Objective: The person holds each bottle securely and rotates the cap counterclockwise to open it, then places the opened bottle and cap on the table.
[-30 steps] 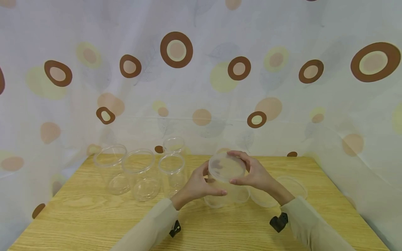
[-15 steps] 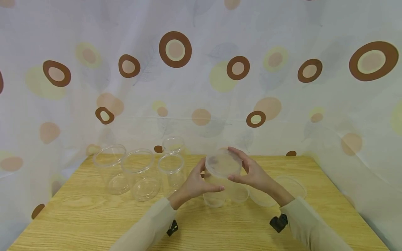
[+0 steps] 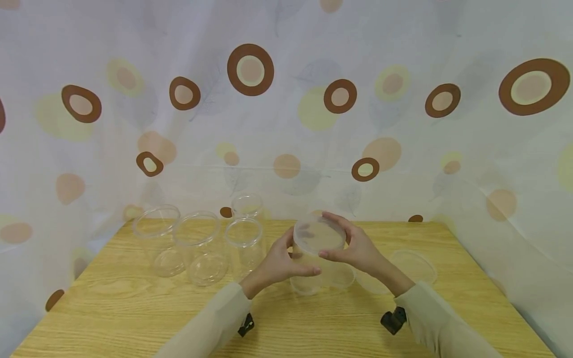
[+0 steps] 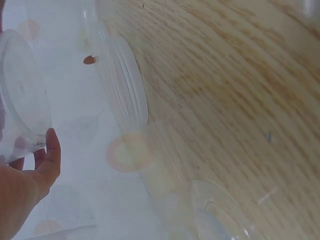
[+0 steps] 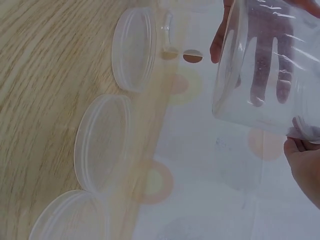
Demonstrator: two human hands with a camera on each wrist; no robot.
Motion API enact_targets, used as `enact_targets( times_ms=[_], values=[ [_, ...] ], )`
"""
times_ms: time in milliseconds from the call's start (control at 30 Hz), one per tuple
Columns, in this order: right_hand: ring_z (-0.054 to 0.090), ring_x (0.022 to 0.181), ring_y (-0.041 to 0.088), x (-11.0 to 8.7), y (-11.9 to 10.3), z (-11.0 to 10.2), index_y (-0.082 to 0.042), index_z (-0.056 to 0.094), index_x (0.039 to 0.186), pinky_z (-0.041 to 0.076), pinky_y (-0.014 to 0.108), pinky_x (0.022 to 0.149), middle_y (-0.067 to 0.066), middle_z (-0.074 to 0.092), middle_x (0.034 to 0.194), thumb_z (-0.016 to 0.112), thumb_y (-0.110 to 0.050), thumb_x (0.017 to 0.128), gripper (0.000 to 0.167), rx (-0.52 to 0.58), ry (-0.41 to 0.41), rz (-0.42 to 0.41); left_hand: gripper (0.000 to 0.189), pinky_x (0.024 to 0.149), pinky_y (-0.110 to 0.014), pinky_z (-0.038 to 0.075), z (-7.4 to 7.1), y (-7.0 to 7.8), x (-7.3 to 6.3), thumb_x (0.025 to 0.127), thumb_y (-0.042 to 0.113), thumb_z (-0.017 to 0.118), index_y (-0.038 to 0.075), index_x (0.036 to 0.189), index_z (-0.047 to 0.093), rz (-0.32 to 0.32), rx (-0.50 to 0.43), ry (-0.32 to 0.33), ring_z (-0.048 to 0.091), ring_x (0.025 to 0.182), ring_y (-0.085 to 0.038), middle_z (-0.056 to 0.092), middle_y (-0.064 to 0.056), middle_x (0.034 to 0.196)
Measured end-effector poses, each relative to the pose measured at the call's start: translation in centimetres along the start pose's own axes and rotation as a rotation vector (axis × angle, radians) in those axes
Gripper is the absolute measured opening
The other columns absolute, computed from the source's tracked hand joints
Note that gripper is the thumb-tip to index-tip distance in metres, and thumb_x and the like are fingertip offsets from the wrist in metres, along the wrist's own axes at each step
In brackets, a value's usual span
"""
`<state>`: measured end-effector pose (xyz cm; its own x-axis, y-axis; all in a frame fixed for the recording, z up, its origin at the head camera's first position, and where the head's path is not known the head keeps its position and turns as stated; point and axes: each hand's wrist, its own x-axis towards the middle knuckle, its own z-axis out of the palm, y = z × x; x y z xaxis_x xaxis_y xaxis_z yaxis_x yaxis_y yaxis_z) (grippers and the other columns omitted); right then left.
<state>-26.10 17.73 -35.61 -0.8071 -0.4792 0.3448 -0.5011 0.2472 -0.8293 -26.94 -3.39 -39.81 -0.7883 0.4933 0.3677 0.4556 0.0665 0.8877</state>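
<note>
A clear plastic jar [image 3: 309, 268] with a round frosted lid [image 3: 320, 234] on its mouth is held above the table, tilted slightly. My left hand [image 3: 281, 261] wraps round the jar's body, its fingers showing through the wall in the right wrist view. The lid's edge lies between the thumb and fingers of my right hand [image 3: 358, 251]. Whether the lid is fully seated on the rim cannot be told. In the right wrist view the jar [image 5: 265, 65] is seen from below and the side.
Several open clear jars stand at the left, two wide ones [image 3: 197, 243] [image 3: 156, 233] and two narrower ones [image 3: 245, 243] [image 3: 247, 204]. Loose lids [image 3: 414, 268] [image 5: 102, 145] lie on the wooden table [image 3: 134, 308] at the right. A patterned curtain [image 3: 286, 124] hangs behind.
The jar and both hands have shifted slightly left. In the last half second, my right hand has moved a little further left along the lid's edge while the left hand stays nearly still.
</note>
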Motion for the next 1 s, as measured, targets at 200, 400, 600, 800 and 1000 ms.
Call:
enact_targets(
  times_ms=[200,400,600,800,1000],
  values=[
    [0.048,0.113,0.008,-0.1,0.1,-0.2,-0.011,0.033,0.141,0.044,0.022,0.088,0.014,0.036,0.14,0.074,-0.008,0.076,0.077,0.075,-0.031,-0.057,0.086,0.085,-0.037,0.048,0.2,0.0,0.1,0.063,0.02,0.084,0.034,0.134,0.038,-0.001,0.01,0.004,0.048,0.111,-0.028,0.052,0.003,0.125],
    [0.046,0.114,0.007,0.0,0.2,-0.5,0.0,0.03,0.14,0.045,0.021,0.087,0.019,0.032,0.142,0.073,-0.004,0.075,0.079,0.124,-0.058,-0.098,0.086,0.083,-0.038,0.05,0.3,0.1,0.1,0.062,0.017,0.084,0.033,0.134,0.039,0.002,0.003,-0.002,0.05,0.109,-0.03,0.053,0.003,0.123],
    [0.044,0.116,0.009,0.0,0.4,-1.0,0.0,0.03,0.14,0.047,0.022,0.087,0.023,0.03,0.142,0.072,-0.001,0.075,0.077,0.14,-0.096,-0.132,0.086,0.077,-0.04,0.051,0.3,0.2,0.2,0.061,0.019,0.085,0.035,0.133,0.04,-0.005,0.031,-0.002,0.053,0.103,-0.022,0.054,0.004,0.122],
    [0.043,0.118,0.015,0.1,0.4,-1.4,0.005,0.028,0.14,0.048,0.026,0.086,0.021,0.032,0.14,0.072,0.0,0.074,0.079,0.164,-0.145,-0.152,0.087,0.078,-0.045,0.05,0.3,0.3,0.3,0.061,0.018,0.085,0.034,0.133,0.04,-0.001,0.014,-0.024,0.051,0.106,-0.032,0.054,0.004,0.123],
    [0.042,0.117,0.023,0.2,0.4,-1.4,0.005,0.029,0.139,0.05,0.029,0.084,0.022,0.033,0.139,0.07,0.0,0.076,0.075,0.16,-0.122,-0.161,0.084,0.081,-0.037,0.049,0.2,0.5,0.4,0.065,0.017,0.082,0.029,0.135,0.039,-0.015,0.012,-0.034,0.05,0.106,-0.021,0.052,-0.001,0.126]
  ],
)
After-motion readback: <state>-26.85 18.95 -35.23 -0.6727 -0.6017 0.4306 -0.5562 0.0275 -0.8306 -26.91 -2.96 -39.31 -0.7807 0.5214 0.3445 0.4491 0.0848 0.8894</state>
